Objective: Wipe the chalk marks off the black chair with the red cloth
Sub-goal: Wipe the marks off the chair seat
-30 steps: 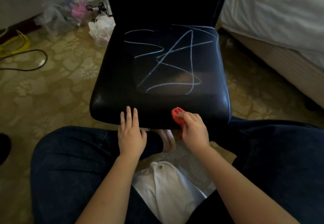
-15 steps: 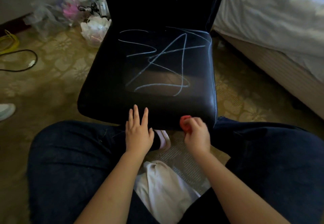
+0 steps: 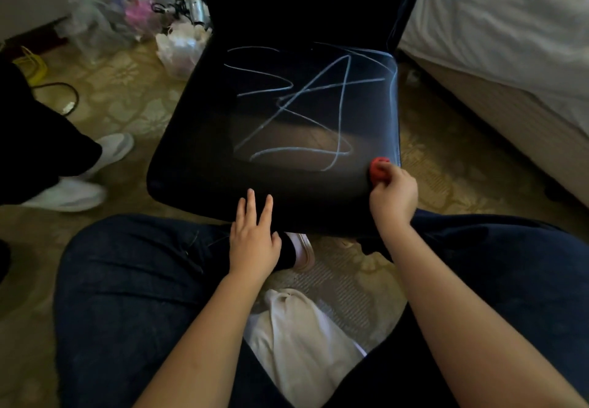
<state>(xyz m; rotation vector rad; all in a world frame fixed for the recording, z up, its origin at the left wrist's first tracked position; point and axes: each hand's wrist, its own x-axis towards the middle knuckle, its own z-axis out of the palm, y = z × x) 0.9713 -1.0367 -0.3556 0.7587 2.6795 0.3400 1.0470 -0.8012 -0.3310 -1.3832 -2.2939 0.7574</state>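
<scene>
The red cloth, bunched small, sits near the front right corner of the black chair seat, pinched in the curled fingers of the right hand, just beside the lowest chalk marks. The left hand lies flat, fingers straight, on the seat's front edge. Plastic bags, contents blurred, lie by the chair's back left; a bed runs close along its right.
</scene>
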